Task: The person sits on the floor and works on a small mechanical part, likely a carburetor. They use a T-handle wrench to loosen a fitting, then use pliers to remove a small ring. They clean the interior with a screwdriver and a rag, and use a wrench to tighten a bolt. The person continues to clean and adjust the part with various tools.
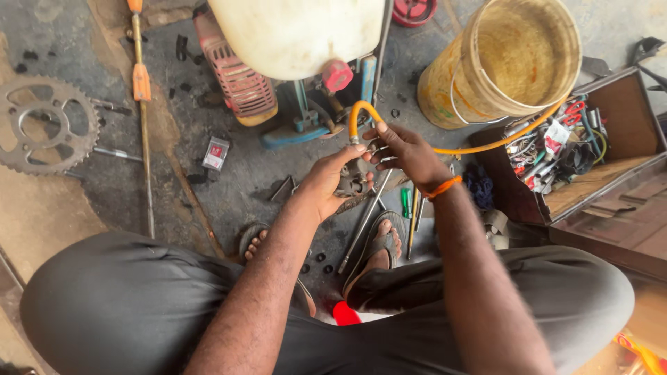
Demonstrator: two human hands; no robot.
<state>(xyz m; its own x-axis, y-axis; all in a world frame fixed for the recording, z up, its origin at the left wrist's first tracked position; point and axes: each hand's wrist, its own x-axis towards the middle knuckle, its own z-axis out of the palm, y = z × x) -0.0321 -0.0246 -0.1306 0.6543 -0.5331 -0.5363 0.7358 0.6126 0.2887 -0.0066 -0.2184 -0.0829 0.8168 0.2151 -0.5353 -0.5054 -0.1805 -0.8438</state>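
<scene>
Orange hose (361,111) end pinched by right hand (406,149) above floor; left hand (330,184) clenched on metal fitting (354,182); best seated square, fitting steadied, near yellow bucket (511,62) and toolbox (590,149).

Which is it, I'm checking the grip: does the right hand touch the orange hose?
Touching. The head view shows the right hand with fingertips on the orange hose at its metal end.
</scene>
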